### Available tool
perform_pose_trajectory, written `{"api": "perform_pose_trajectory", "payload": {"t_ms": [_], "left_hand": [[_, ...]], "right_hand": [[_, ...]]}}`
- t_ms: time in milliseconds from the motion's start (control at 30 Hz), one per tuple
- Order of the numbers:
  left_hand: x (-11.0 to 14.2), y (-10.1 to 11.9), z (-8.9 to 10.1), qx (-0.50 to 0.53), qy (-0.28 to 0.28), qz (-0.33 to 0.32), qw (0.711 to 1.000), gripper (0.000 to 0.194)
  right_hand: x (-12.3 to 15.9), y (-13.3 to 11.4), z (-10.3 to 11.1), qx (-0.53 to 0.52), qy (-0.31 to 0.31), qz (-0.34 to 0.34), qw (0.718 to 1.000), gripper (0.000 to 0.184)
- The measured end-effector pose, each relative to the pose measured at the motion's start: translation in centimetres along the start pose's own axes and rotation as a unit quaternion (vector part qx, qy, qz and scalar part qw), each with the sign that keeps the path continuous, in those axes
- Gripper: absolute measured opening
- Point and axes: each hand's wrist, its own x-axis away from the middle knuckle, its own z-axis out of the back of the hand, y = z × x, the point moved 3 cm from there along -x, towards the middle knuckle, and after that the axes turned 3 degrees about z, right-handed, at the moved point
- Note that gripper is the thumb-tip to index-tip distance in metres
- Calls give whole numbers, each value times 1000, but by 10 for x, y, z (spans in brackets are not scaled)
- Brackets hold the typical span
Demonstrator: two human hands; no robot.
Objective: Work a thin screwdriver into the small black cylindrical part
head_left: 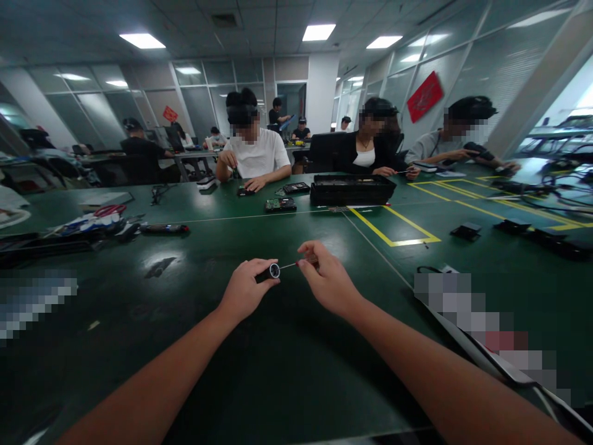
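Near the middle of the view, my left hand (249,287) is closed round a short black cylinder with a silvery rim (275,271), its round end turned toward my right side. The inside of that end is too small to make out. My right hand (328,278) grips a thin screwdriver (288,266) by its handle, which the fingers mostly cover. Its slim metal shaft points left and its tip meets the rimmed end; whether it goes inside, I cannot tell. Both hands are held over the green table (222,371).
Across the table stands a long black bin (352,190), with an opened hard drive (280,204) beside it. A black cylindrical tool (164,229) and cables lie left. Small black parts (466,232) and yellow tape (414,241) are right. Several people sit opposite, one in a white shirt (259,151).
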Motion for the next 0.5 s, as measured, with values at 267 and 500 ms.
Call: {"api": "perform_pose_trajectory", "payload": {"t_ms": [267,500], "left_hand": [[2,1,-2,-13,-7,5,1000,40],[0,12,2,-36,15,-25,999,40]], "right_hand": [[-2,6,3,-4,14,-45,999,20],[-8,31,-7,-281,103,-141,944,27]]}}
